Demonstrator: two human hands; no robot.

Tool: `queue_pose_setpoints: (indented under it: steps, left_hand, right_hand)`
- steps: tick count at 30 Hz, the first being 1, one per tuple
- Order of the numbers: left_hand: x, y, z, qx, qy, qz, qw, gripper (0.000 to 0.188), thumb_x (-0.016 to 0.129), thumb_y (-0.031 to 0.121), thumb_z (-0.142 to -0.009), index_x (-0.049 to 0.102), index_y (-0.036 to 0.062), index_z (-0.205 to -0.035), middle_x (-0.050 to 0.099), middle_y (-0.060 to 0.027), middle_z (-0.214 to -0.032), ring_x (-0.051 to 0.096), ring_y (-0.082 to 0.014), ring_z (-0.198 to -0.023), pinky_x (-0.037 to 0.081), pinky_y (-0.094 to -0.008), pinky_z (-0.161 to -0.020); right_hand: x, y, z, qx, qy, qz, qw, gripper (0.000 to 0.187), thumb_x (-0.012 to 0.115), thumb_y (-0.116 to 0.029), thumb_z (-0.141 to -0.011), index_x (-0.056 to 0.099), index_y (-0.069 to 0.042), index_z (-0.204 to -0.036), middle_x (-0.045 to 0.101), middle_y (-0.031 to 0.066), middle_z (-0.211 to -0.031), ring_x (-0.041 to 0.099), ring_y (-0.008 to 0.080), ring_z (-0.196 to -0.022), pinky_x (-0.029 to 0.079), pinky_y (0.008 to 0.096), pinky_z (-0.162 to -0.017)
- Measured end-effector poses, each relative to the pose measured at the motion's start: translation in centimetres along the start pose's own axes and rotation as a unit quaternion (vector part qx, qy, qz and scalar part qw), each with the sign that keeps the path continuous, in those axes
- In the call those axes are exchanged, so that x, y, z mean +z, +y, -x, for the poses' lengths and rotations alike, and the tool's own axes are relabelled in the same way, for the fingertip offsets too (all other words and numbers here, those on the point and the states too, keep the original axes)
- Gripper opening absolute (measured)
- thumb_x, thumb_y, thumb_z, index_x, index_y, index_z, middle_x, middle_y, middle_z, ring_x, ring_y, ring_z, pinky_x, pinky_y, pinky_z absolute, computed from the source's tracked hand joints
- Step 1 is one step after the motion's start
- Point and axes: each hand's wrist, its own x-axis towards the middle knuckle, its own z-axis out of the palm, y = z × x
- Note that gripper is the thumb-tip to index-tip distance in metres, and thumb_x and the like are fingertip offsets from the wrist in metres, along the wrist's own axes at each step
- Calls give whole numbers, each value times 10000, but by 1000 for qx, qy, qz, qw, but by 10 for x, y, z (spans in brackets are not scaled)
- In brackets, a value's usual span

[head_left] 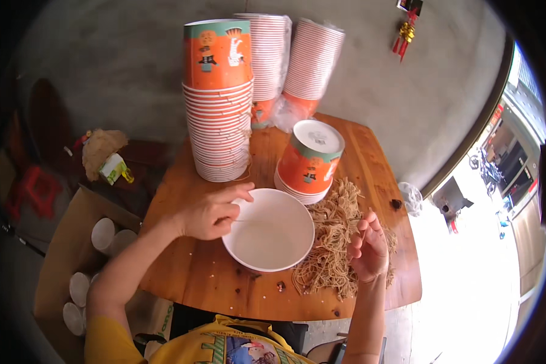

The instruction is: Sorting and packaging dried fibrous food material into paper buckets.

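A white paper bowl (270, 233) stands open side up on the wooden table in front of me. At its left rim is my left hand (209, 212), index finger stretched over the edge and the other fingers curled in. A thin strand (246, 221) runs from those fingers across the bowl's inside. My right hand (369, 246) is raised over the right side of a tangled pile of tan strings (330, 249), its thumb and fingertips pinched together on what looks like a thin strand. Whether both hands hold the same strand, I cannot tell.
Behind the bowl stand a tall stack of orange paper buckets (218, 115), an upside-down orange bucket (309, 161) and plastic-wrapped stacks (312, 60). A cardboard box (60, 273) with several white round containers is at lower left. The table edge (412, 267) curves at right.
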Motion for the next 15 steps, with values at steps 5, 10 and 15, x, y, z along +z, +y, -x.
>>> queue_pose_setpoints:
  steps: [5,10,15]
  left_hand:
    - [-12,-7,-11,3,-74,-63,995,116,569,-41,-751,489,1,-677,516,-169,-1308,410,-369,-1359,470,-407,-1015]
    - [-25,-15,-27,33,-105,-133,985,56,551,-55,-746,551,1,-747,531,-139,-1306,414,-339,-1361,466,-397,-1037]
    - [-11,10,-31,26,46,-154,987,228,548,-66,-739,618,31,-933,565,-165,-1241,474,-359,-1308,454,-429,-1036]
  right_hand:
    - [-20,-9,11,-34,-78,-105,991,220,542,-75,-972,519,-59,-1191,675,103,-1122,715,226,-781,558,288,-480]
    - [-17,-9,18,-77,-35,-47,995,187,541,-50,-958,545,-43,-1145,684,129,-1081,715,246,-762,591,303,-517]
    - [20,-1,24,-140,142,407,892,74,593,14,-910,628,-23,-964,710,123,-882,648,129,-673,509,231,-598]
